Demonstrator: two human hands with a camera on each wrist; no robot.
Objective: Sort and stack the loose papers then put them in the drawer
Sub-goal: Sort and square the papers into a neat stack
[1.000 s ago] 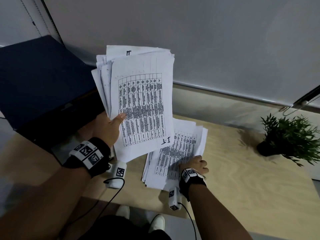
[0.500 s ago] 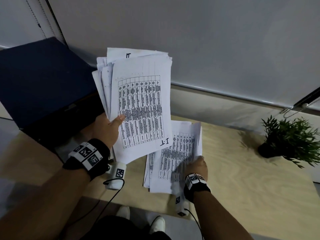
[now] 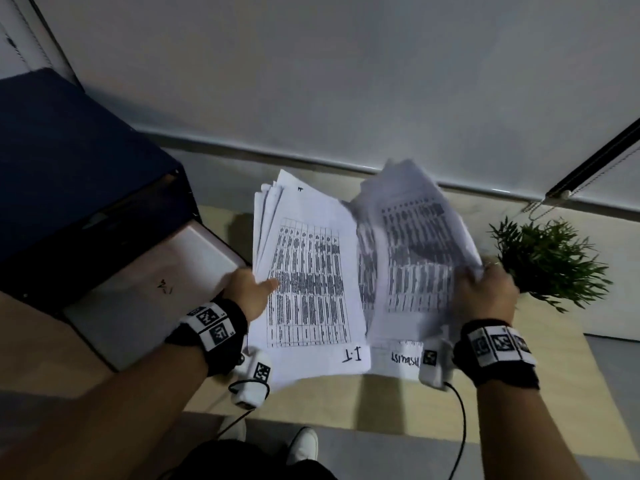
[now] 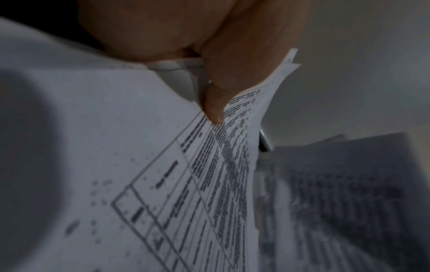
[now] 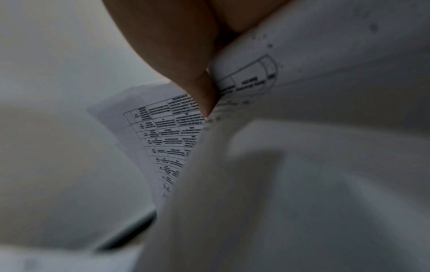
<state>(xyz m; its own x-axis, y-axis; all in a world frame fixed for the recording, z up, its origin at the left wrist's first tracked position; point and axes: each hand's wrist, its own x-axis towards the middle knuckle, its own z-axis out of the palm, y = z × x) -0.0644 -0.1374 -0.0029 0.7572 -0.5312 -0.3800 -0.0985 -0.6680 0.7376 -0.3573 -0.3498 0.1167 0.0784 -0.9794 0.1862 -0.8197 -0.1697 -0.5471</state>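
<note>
Head view: my right hand had lifted its pinched papers beside the stack clamped in my left hand — merging looked next.

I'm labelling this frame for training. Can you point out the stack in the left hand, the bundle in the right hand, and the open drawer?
left-hand stack [image 3: 308,282], head view, printed table on top sheet.
right-hand bundle [image 3: 415,251], head view, blurred front page.
open drawer [image 3: 152,292], head view, pale inside bottom.

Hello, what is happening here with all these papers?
A person is gathering printed sheets. The left hand grips one stack of papers, thumb on the top sheet. The right hand holds a second bundle beside it, above the wooden table. The drawer stands open on the left; nothing is filed yet.
</note>
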